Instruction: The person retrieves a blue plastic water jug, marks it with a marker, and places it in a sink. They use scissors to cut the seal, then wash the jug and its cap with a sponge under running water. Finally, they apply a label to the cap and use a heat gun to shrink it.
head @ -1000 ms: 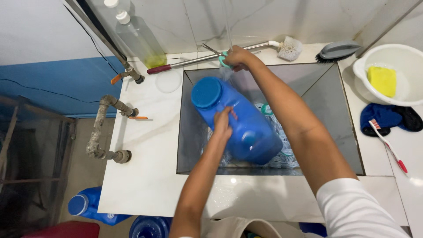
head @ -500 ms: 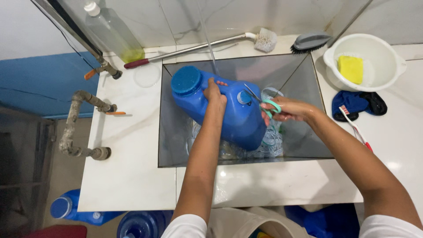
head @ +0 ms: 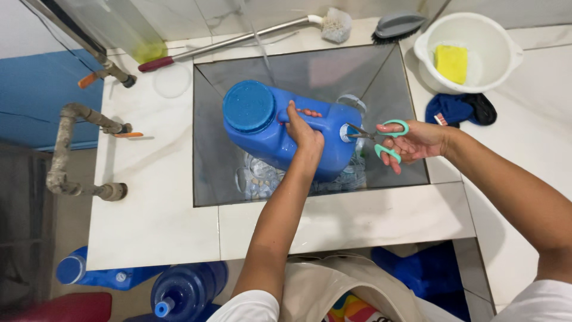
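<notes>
A big blue plastic jug [head: 271,128] with a round blue lid lies tilted in the steel sink [head: 387,77]. My left hand [head: 304,134] grips its handle on top. My right hand [head: 414,142] holds green-handled scissors [head: 381,137], whose blades point at the small white spout on the jug's right end. Clear plastic pieces and glassware lie in the sink under the jug.
A long-handled brush [head: 238,37] and a grey scrub brush [head: 396,25] lie behind the sink. A white bowl [head: 497,65] holding a yellow sponge [head: 451,63] stands at the right, with a dark blue cloth [head: 456,109] beside it. Pipes [head: 65,149] and blue bottles [head: 185,289] are at the left and below.
My right hand came back from the rear counter with the scissors and brought them to the jug's spout. My left hand moved onto the handle. The jug has turned, spout to the right.
</notes>
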`<state>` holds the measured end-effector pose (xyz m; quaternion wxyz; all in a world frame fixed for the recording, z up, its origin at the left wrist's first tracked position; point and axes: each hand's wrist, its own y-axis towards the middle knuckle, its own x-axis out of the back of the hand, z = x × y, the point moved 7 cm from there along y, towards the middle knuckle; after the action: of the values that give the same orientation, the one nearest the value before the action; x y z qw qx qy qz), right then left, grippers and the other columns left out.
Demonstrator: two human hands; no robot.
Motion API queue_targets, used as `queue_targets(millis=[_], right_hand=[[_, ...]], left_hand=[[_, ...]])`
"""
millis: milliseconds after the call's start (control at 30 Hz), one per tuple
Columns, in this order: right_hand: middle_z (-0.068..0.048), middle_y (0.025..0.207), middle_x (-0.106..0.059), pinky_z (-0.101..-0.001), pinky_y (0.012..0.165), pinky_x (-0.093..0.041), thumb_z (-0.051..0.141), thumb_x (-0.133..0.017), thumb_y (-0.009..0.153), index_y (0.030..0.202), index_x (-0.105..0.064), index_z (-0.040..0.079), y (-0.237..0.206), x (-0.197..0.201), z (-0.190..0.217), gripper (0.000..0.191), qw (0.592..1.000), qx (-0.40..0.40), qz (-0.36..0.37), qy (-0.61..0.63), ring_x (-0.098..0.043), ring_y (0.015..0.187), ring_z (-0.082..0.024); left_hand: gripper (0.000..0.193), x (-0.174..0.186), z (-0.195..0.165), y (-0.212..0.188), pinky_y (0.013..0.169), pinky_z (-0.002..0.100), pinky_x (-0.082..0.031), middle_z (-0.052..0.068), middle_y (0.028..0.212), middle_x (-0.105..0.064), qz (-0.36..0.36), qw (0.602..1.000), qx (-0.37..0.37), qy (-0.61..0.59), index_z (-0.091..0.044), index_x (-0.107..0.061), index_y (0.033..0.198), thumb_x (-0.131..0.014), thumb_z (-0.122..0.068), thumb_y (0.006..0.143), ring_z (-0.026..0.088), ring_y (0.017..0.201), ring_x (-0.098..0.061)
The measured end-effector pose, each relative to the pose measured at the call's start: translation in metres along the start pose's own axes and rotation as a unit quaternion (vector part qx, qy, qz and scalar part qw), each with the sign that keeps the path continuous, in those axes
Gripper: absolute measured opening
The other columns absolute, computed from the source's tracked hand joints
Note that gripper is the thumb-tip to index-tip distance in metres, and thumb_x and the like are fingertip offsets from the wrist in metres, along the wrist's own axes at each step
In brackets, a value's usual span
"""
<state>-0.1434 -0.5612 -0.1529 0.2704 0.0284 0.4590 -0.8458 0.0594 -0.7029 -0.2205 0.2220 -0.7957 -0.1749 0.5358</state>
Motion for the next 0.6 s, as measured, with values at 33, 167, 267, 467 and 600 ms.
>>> queue_targets(millis=[33, 167, 267, 467, 600], right_hand=[[-0.03, 0.068, -0.073, -0.0207, 0.031, -0.033, 0.064, -0.042, 0.095, 0.082, -0.072, -0.009, -0.002, -0.004, -0.003, 0.08, 1.0, 0.006, 0.015, 0.022, -0.051, 0.034, -0.011], [-0.031, 0.067, -0.073, -0.0188, 0.027, -0.031, 0.063, -0.043, 0.098, 0.082, -0.071, -0.012, -0.015, -0.009, -0.013, 0.081, 0.995, 0.043, 0.037, 0.079, -0.045, 0.026, -0.01], [-0.031, 0.066, -0.073, -0.0174, 0.026, -0.03, 0.061, -0.042, 0.099, 0.081, -0.07, -0.012, -0.023, -0.006, -0.02, 0.081, 0.992, 0.068, 0.022, 0.099, -0.044, 0.024, -0.01], [-0.031, 0.069, -0.073, -0.0185, 0.029, -0.034, 0.061, -0.041, 0.099, 0.082, -0.069, -0.013, -0.023, -0.013, -0.028, 0.081, 0.984, 0.088, 0.054, 0.145, -0.048, 0.026, -0.012], [-0.032, 0.069, -0.072, -0.0176, 0.028, -0.034, 0.061, -0.043, 0.099, 0.081, -0.07, -0.013, -0.027, -0.009, -0.036, 0.081, 0.981, 0.106, 0.039, 0.158, -0.048, 0.026, -0.011]], left_hand=[[0.033, 0.002, 0.005, -0.003, 0.05, 0.039, -0.047, 0.005, 0.061, -0.049, -0.007, 1.0, -0.005, 0.0, -0.012, -0.046, 0.081, -0.07, -0.033, 0.092, 0.02, 0.052, -0.05], [0.033, 0.005, 0.017, -0.012, 0.05, 0.039, -0.047, 0.005, 0.061, -0.049, -0.016, 1.0, -0.018, -0.006, -0.012, -0.047, 0.082, -0.07, -0.033, 0.091, 0.02, 0.052, -0.05], [0.033, 0.006, 0.019, -0.016, 0.051, 0.039, -0.047, 0.005, 0.061, -0.049, -0.016, 1.0, -0.022, -0.006, -0.012, -0.047, 0.083, -0.069, -0.034, 0.092, 0.019, 0.052, -0.05], [0.033, 0.008, 0.029, -0.023, 0.05, 0.038, -0.047, 0.005, 0.061, -0.048, -0.013, 1.0, -0.017, 0.0, -0.011, -0.046, 0.083, -0.068, -0.034, 0.092, 0.019, 0.052, -0.05], [0.034, 0.008, 0.034, -0.025, 0.05, 0.038, -0.047, 0.006, 0.06, -0.048, -0.011, 1.0, -0.017, 0.007, -0.011, -0.046, 0.083, -0.069, -0.034, 0.092, 0.02, 0.051, -0.05]])
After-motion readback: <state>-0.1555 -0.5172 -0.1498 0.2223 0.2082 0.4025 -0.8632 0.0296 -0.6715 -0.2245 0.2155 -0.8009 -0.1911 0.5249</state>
